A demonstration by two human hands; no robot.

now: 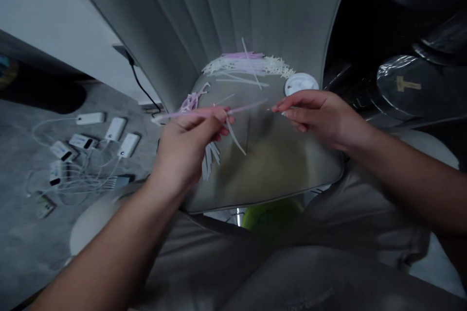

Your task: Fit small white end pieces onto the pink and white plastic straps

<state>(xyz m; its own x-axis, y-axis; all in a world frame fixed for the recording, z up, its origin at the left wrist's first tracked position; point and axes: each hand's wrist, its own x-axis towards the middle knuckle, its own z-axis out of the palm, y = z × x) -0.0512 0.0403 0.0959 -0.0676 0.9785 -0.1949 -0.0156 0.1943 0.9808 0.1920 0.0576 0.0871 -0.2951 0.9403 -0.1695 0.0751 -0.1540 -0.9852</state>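
My left hand (189, 143) is closed around a pale pink strip (241, 108) that points to the right, with several white strips (210, 155) hanging below its fingers. My right hand (314, 114) is pinched on something tiny that I cannot make out, its fingertips just right of the strip's tip. Both hands hover over the grey chair seat (277, 165). At the back of the seat lies a heap of white and pink strips (248, 65), with a small white round lid (301, 82) beside it.
On the grey floor at the left lie several white charger boxes with tangled cables (87, 150). A black cable (140, 85) runs down the wall. Shiny dark plastic bags (408, 82) sit at the right. A green object (272, 214) shows under the seat's front edge.
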